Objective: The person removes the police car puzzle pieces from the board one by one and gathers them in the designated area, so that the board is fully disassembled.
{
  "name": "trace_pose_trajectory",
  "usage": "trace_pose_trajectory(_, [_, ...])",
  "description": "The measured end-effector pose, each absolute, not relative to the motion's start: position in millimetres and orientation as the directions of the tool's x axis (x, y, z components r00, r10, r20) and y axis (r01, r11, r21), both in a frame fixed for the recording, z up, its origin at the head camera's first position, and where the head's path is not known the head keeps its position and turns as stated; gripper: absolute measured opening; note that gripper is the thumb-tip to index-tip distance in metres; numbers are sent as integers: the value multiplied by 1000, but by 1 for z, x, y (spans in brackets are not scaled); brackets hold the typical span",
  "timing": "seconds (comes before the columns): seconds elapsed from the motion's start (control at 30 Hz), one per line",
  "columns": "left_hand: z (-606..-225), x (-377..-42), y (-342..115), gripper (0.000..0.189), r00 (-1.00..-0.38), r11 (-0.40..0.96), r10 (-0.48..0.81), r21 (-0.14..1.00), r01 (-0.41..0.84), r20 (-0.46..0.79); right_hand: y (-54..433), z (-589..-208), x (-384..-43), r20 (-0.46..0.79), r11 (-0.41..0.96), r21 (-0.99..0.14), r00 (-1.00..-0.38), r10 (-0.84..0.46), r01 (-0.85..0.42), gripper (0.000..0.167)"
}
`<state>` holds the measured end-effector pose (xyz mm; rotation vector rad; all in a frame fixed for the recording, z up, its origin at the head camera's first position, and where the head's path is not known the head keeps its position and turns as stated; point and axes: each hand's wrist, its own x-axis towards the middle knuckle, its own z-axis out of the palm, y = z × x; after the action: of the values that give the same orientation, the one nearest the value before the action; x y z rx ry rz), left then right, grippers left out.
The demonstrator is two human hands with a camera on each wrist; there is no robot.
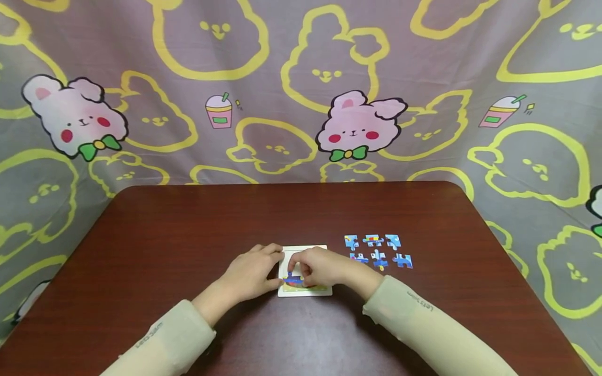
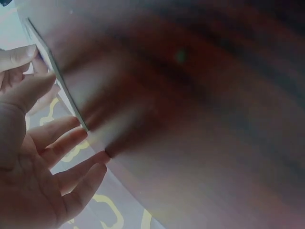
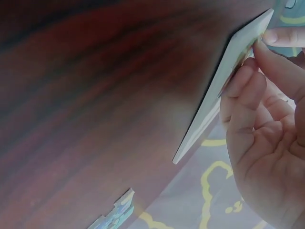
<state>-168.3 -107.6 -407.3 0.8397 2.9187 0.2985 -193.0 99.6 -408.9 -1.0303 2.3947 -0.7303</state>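
Note:
A small puzzle board (image 1: 305,293) with a white frame lies on the table, its lower part filled by blue, red and yellow picture pieces. My left hand (image 1: 254,269) rests along the board's left edge, fingers loosely spread, with the thumb at the lower left. Over the board, my right hand (image 1: 317,266) bends its index finger and thumb down around a blue puzzle piece (image 1: 292,279) at the left of the picture. Curled fingers of the right hand (image 3: 267,114) hide much of that piece in the right wrist view. The left hand (image 2: 47,162) shows its palm in the left wrist view.
Several loose blue puzzle pieces (image 1: 378,258) lie in two rows right of the board, partly behind the right wrist. The dark brown table (image 1: 197,219) reaches back to a patterned curtain (image 1: 282,104) with cartoon bears.

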Motion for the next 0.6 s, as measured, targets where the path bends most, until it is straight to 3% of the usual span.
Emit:
trace_pose_trajectory(0.3, [-399,-168,-110,59,-829,825,548,237,513,-114,97,-408,-193,-196,600,-594,-626,-754,-536,26])
trace_pose_trajectory(0.6, [-400,-170,-109,60,-840,838,529,227,496,-117,95,-404,-196,-246,610,-602,-607,-756,-516,25])
